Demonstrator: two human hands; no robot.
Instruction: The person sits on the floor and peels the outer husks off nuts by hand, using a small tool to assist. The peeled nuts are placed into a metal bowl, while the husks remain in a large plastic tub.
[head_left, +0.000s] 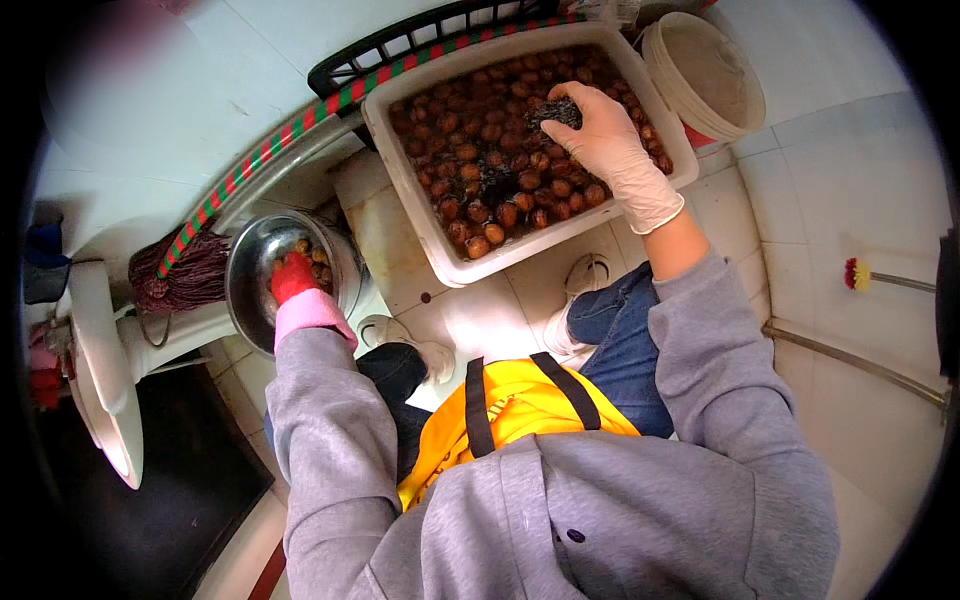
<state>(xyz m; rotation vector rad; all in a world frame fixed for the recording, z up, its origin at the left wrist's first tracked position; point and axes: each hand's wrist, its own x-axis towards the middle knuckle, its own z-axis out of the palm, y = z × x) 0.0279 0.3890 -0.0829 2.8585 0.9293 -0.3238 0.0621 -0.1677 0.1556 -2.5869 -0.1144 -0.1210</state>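
My right hand (606, 142), in a pale thin glove, grips a dark metal scouring pad (555, 115) between thumb and fingers. It is over the far right part of a white plastic tub (442, 264). Dark brown liquid fills the tub, with many round brown walnut-like pieces (507, 215) in it. At the left, my left hand (292, 277), in a red glove with a pink cuff, reaches down into a shiny metal bowl (247, 259). Several tan-brown lumps (321, 271) lie around its fingers, which are hidden, so I cannot tell what they hold.
A white bucket (705, 75) stands beside the tub's right end. Behind the tub are a black plastic crate (405, 45) and a red-and-green striped mop handle (277, 142), its dark red mop head (180, 274) left of the bowl. A white toilet (112, 375) is at far left.
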